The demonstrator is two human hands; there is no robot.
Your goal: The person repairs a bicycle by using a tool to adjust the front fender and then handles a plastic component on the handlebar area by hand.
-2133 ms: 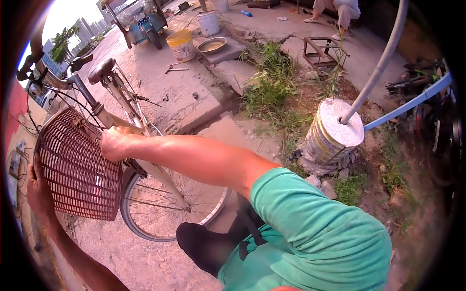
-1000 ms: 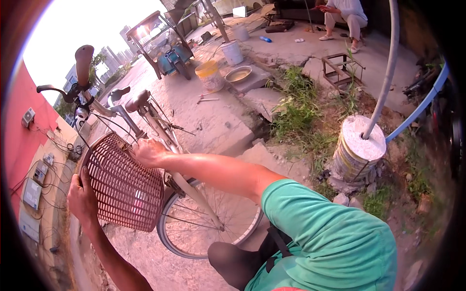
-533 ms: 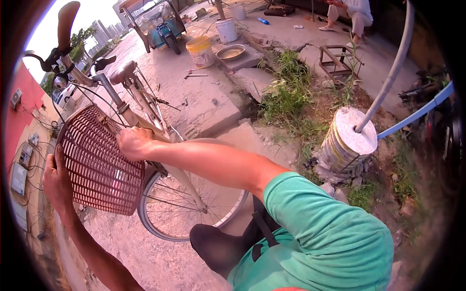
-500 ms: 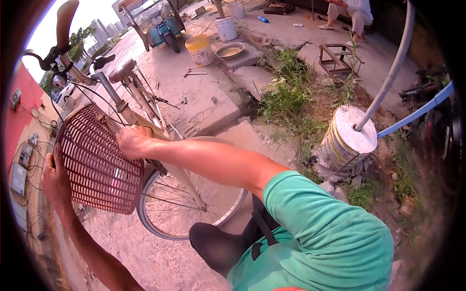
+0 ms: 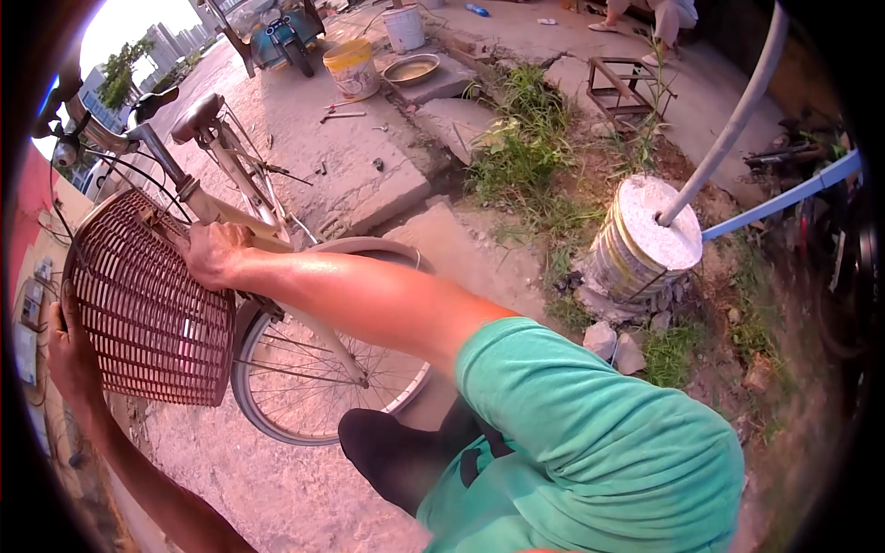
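A brown woven bicycle basket (image 5: pixel 152 309) hangs at the front of a pale bicycle (image 5: pixel 241 203), above its front wheel (image 5: pixel 318 382). My right hand (image 5: pixel 217 253) is closed on the basket's side nearest the frame, its fingertips hidden behind the weave and hand. On the basket's outer left side, my left hand (image 5: pixel 74 355) holds the edge, thumb and fingers around it. Handlebar, brake lever and cables rise above the basket at the upper left. My right arm, in a green sleeve, crosses over the wheel.
A bucket filled with concrete (image 5: pixel 650 230) holds an upright grey pole at the right. Weeds (image 5: pixel 525 138) grow beside broken slabs. Farther back are a yellow-rimmed bucket (image 5: pixel 352 72), a metal basin (image 5: pixel 411 69), a metal frame (image 5: pixel 631 88) and a seated person (image 5: pixel 659 18).
The view has shifted, so the bicycle, basket and surroundings sit farther left and slightly higher. Both hands stay on the basket.
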